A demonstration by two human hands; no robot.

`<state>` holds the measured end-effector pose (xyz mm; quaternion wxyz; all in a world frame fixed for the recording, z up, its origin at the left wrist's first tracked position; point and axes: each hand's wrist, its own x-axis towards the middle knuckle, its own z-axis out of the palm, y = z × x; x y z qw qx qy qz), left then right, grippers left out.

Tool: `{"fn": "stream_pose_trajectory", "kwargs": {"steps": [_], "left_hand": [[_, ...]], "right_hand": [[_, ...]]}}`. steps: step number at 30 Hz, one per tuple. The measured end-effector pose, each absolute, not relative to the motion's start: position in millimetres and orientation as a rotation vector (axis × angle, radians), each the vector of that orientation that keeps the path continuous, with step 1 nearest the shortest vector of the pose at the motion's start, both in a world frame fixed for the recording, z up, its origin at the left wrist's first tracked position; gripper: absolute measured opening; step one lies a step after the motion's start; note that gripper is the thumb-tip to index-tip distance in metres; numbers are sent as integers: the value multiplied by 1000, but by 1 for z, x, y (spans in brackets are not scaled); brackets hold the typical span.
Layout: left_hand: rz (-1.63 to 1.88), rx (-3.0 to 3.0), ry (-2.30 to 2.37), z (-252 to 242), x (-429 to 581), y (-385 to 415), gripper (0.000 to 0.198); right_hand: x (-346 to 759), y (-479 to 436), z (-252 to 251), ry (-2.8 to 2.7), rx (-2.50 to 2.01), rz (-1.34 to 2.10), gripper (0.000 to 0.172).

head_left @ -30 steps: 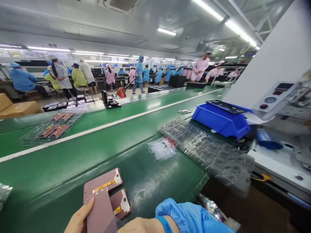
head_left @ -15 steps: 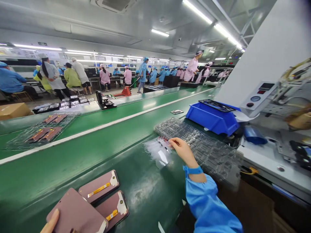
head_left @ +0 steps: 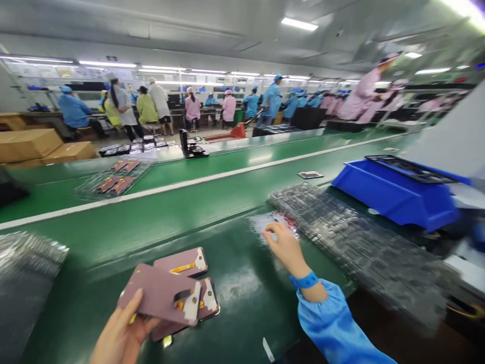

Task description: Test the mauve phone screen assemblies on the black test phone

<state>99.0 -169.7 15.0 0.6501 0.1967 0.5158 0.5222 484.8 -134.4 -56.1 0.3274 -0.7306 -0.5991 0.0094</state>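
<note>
My left hand (head_left: pixel 123 328) grips a phone display panel (head_left: pixel 155 290) by its left edge, tilted above the workbench. Its brownish back faces me, with a pale strip and an orange flex cable at the right end. Beneath it and partly covered lie two similar panels, the upper panel (head_left: pixel 182 259) and the lower panel (head_left: pixel 210 303). My right hand (head_left: pixel 284 247), in a blue cuff and blue wristband, has thumb and forefinger pinched together over a pile of clear film pieces (head_left: pixel 259 222) with red marks. Whatever may be between these fingertips is too small to make out.
Stacked clear plastic trays (head_left: pixel 352 232) lie at right, beside a blue bin (head_left: pixel 390 194) with black frames on top. Another tray stack (head_left: pixel 30 283) is at left. Beyond runs a green conveyor belt (head_left: pixel 227 194) carrying a tray of panels (head_left: pixel 117 177). Coworkers are in the background.
The view has turned left. My left hand has raised and tilted the panel, so its cable end shows. My right hand's pinched fingers have shifted to the left over the film pile.
</note>
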Motion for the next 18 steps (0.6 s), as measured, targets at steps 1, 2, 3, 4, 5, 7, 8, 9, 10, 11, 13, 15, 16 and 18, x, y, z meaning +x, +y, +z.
{"fn": "stream_pose_trajectory", "kwargs": {"steps": [1,2,3,4,5,7,8,9,10,11,13,15,16,18], "left_hand": [[1182,426,1127,16,107,-174,60],[1172,403,1081,16,115,-178,61],[1162,379,1036,15,122,-182,63],[1157,358,1001,14,127,-186,64],[1155,338,975,12,130,-190,65],[1165,313,960,9,133,-198,63],[1169,310,964,7,132,-202,61],[1169,318,968,5,130,-205,59],[1164,339,965,4,127,-208,57],[1156,374,954,2,122,-210,55],[1136,472,955,1,110,-213,52],[1143,555,1058,3,93,-217,50],[1161,582,1147,6,84,-219,49],[1218,619,1339,20,62,-226,51]], "right_hand": [[460,-137,-53,-1693,-1790,98,14],[433,-141,-50,-1809,-1664,172,17],[407,-147,-47,-1909,-1547,239,21],[383,-153,-45,-2011,-1410,306,29],[362,-159,-43,-2116,-1252,369,39],[330,-169,-42,-2232,-1029,439,53],[319,-172,-42,-2253,-965,470,55],[312,-174,-43,-2254,-938,499,54],[308,-174,-44,-2247,-930,534,53],[305,-173,-45,-2241,-931,567,52],[306,-170,-48,-2241,-936,607,53],[308,-168,-51,-2258,-934,606,53],[310,-167,-52,-2272,-929,598,57],[312,-167,-57,-2318,-920,581,75]]}}
